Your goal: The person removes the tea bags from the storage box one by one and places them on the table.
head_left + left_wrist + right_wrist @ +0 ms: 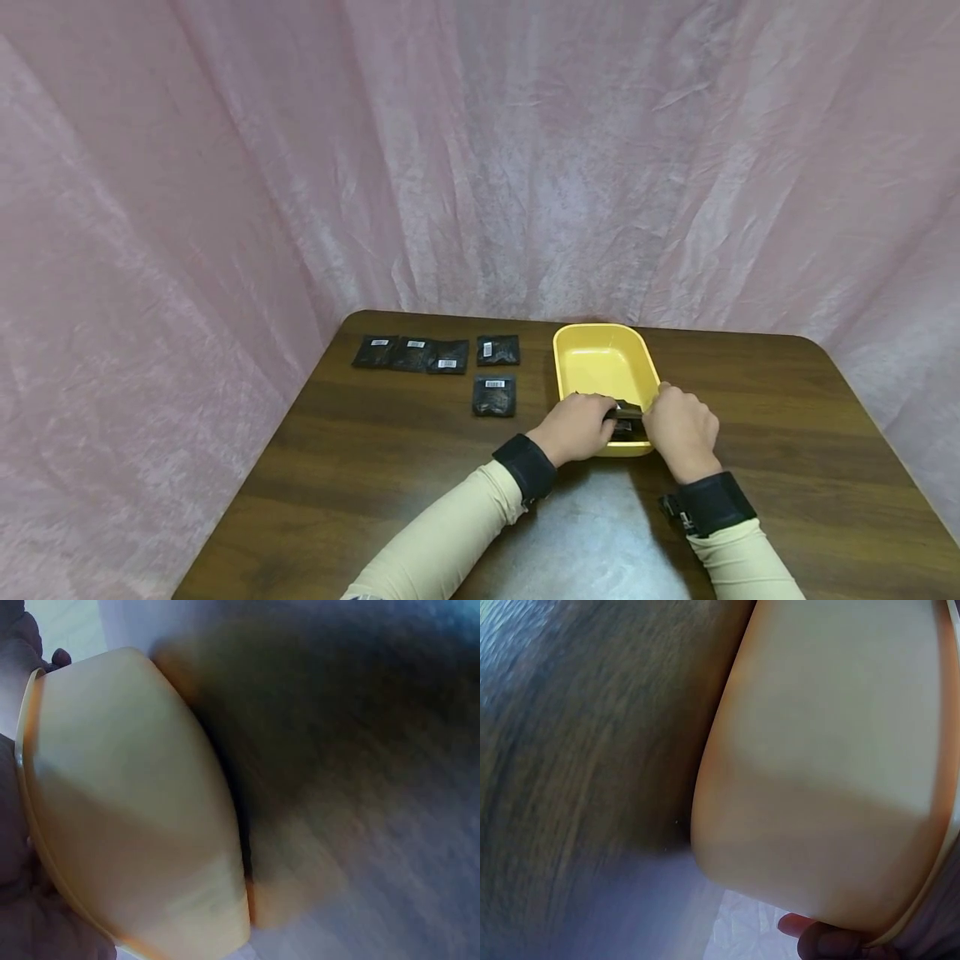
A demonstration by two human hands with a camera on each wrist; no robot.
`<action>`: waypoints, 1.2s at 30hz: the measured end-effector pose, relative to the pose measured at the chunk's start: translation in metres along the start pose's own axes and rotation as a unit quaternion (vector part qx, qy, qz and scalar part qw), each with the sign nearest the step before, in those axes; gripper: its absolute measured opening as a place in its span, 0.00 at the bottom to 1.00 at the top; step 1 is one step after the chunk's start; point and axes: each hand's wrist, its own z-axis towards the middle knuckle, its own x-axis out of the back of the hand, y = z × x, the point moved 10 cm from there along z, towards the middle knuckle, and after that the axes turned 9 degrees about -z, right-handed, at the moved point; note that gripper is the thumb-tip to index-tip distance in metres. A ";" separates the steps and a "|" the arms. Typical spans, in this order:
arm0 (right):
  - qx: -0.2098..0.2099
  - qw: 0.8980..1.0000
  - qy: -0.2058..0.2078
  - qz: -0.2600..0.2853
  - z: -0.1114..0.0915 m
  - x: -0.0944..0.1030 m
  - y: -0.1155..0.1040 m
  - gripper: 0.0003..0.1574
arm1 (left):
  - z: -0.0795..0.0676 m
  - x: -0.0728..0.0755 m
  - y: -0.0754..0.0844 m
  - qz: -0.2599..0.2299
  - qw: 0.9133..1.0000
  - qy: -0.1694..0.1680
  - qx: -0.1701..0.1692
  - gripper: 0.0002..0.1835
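Over the near end of a yellow plastic tub (pixel 606 333), my left hand (pixel 573 427) and right hand (pixel 681 427) face each other. A small black packet (pixel 627 412) stretches between them, pinched at its two ends by thumbs and fingers. More black packet material with a white label (pixel 622 427) lies below it in the tub. The left wrist view shows the tub's outer wall (pixel 135 795) with part of a hand along its rim. In the right wrist view, fingertips (pixel 829 941) appear beside the tub's rim. My fingers partly hide the held packet.
Left of the tub, three flat black packets (pixel 411 355) with white barcode labels lie in a row, edges overlapping. Two more, an upper packet (pixel 498 350) and a lower packet (pixel 494 396), lie closer to the tub. Pink curtains (pixel 525 167) hang behind the brown wooden table (pixel 360 467).
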 end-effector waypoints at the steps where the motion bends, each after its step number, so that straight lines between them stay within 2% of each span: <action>1: 0.000 1.000 0.001 -0.001 0.000 0.000 0.000 0.12 | 0.000 0.001 0.000 0.003 1.000 0.008 -0.002 0.10; 5: -0.001 1.000 0.000 -0.003 0.000 0.000 0.001 0.13 | -0.001 0.003 -0.002 -0.003 1.000 0.025 0.006 0.12; 13: -0.005 1.000 -0.004 0.010 -0.001 -0.001 0.002 0.14 | 0.002 0.002 -0.010 -0.055 0.998 0.010 0.039 0.12; 18: -0.006 1.000 -0.010 0.010 -0.001 -0.002 0.003 0.12 | 0.001 0.003 -0.008 -0.061 0.997 0.018 0.046 0.11; 25: -0.007 1.000 0.001 0.005 0.000 0.000 0.003 0.14 | -0.004 0.009 -0.001 -0.018 0.999 0.033 0.034 0.06; 30: -0.007 1.000 -0.012 0.002 0.000 -0.001 0.003 0.15 | -0.010 0.012 0.003 0.044 0.998 0.041 0.013 0.06; 33: -0.009 1.000 -0.017 0.002 0.000 -0.002 0.004 0.17 | -0.016 0.016 0.003 0.065 0.996 0.065 0.002 0.06; 36: -0.012 1.000 -0.013 0.004 0.000 -0.002 0.004 0.19 | -0.024 0.024 0.000 0.048 0.994 0.096 -0.001 0.06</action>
